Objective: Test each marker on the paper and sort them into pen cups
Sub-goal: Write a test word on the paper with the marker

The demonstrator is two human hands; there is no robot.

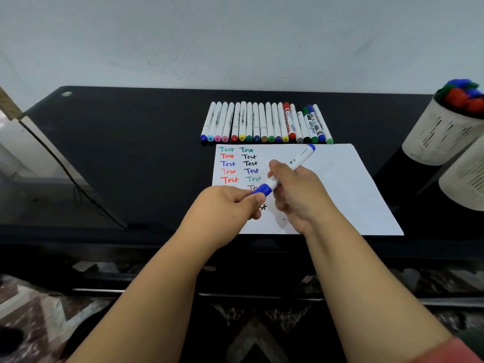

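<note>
Your right hand (296, 189) grips the blue marker (290, 167) barrel over the paper (340, 184); your left hand (227, 203) pinches its cap (262, 190). Pull straight, keeping it above the paper's near edge.

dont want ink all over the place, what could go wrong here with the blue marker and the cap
1. The left hand pinches the cap while the right hand holds the blue marker; a sudden release could streak the written paper.
2. The right elbow might knock the pen cups nearby.
</note>
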